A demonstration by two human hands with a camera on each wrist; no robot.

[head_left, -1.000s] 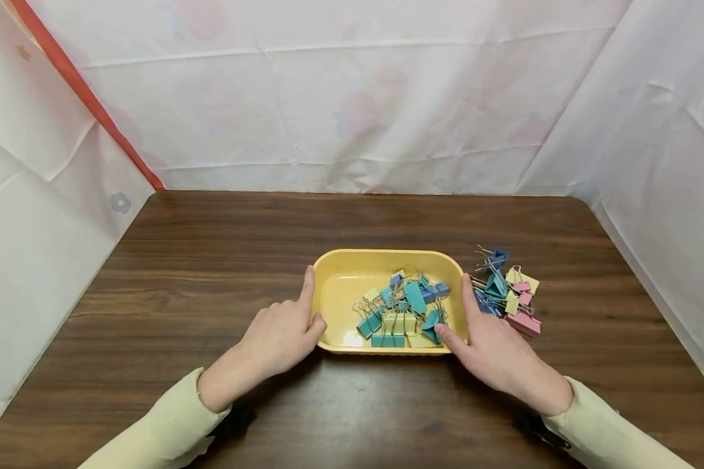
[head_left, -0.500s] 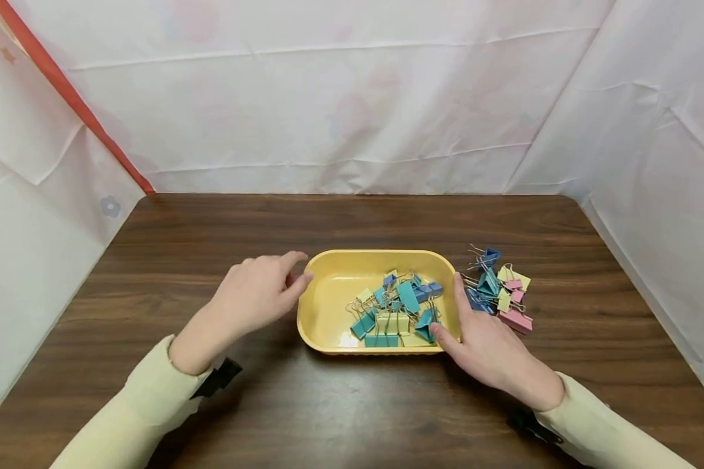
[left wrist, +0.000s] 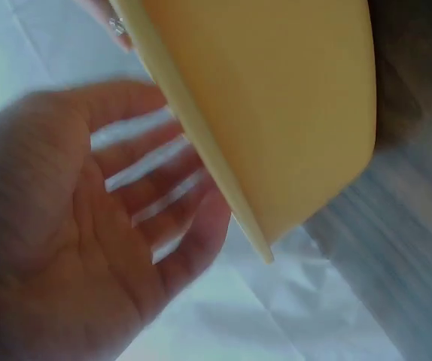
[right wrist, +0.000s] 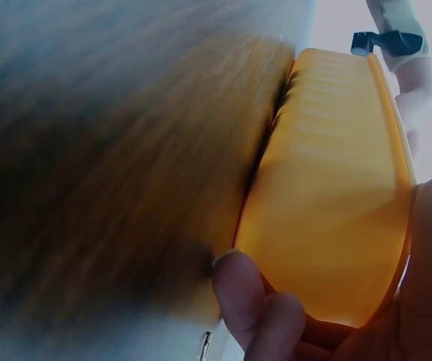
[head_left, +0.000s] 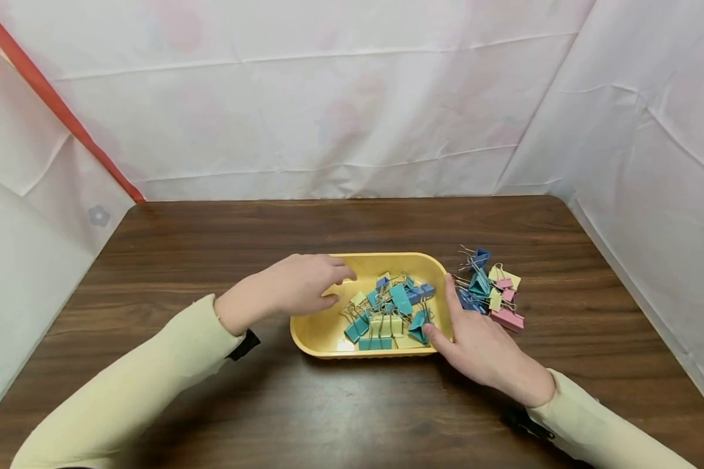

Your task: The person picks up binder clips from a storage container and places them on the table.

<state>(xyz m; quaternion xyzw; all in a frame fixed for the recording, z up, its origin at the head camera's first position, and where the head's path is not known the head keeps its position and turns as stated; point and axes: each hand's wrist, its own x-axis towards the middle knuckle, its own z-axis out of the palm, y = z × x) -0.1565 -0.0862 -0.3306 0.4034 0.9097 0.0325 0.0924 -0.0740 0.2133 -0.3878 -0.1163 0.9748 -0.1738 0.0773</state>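
A yellow plastic tray (head_left: 311, 335) stands on the table, holding several teal, blue and yellow binder clips (head_left: 400, 299) in its middle and right part. Over the tray's left end hovers my left hand (head_left: 302, 284), fingers loosely bent with nothing in them. In the left wrist view its fingers reach past the tray's rim (left wrist: 201, 150). My right hand (head_left: 487, 345) grips the tray's right end, index finger along the rim and thumb over the inside. From the right wrist view, curled fingers (right wrist: 242, 289) press low on the tray's outer wall (right wrist: 329, 180).
A loose pile of blue, teal, yellow and pink binder clips (head_left: 507, 319) lies on the dark wooden table (head_left: 352, 410), just right of the tray. White patterned sheeting (head_left: 328, 117) hangs behind the table and along both sides.
My left hand has let go of the tray's left end, lifted away, and come right over the tray. The right hand keeps its grip; the whole head view has shifted slightly.
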